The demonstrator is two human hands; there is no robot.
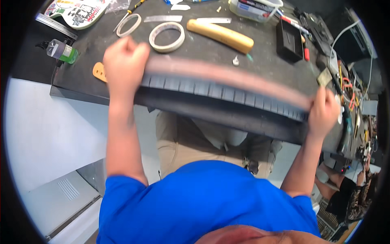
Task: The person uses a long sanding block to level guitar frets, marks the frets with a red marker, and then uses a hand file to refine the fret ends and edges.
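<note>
My left hand (124, 61) is closed in a fist around the left end of a long flat pinkish-brown strip (227, 75). At the strip's right end, my right hand (323, 112) grips it too. The strip is blurred and stretches across a long dark ribbed panel (219, 91) that lies along the front edge of the dark workbench (81, 77). Both forearms come up from the lower edge, over a blue shirt.
On the bench behind lie two rolls of tape (166, 36), a wooden handle (221, 35), metal rulers (162, 18), a clear bottle with green liquid (61, 51), a black box (288, 40) and a plastic tub (256, 9). Cables and tools crowd the right end. Another person's arm (349, 191) shows at lower right.
</note>
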